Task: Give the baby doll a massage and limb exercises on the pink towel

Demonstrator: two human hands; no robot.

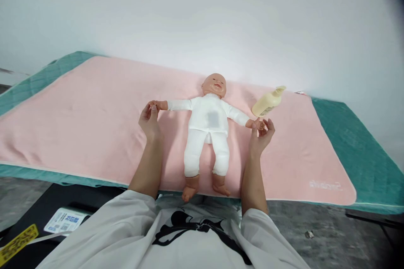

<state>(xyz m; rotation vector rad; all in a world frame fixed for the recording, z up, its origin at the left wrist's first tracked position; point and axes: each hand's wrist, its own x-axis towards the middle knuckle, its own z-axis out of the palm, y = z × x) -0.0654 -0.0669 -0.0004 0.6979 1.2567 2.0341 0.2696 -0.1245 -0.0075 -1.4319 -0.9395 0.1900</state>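
Observation:
A baby doll [208, 113] in a white cloth suit lies on its back, head away from me and bare feet at the near edge. Its arms are stretched out to both sides. My left hand [150, 121] is closed on the doll's hand at the left, thumb and fingers pinching it. On the other side, my right hand [262, 135] grips the doll's other hand between thumb and fingers. Just beyond my right hand a pale yellow pump bottle [267, 103] stands on the pink mat [110, 134], leaning in view.
Under the mat is a green padded cover [353, 147], showing at both ends. A white wall [189, 17] rises behind. At the lower left, a black surface [63, 197] holds a white labelled box [67, 220] and a yellow printed tag [19, 243].

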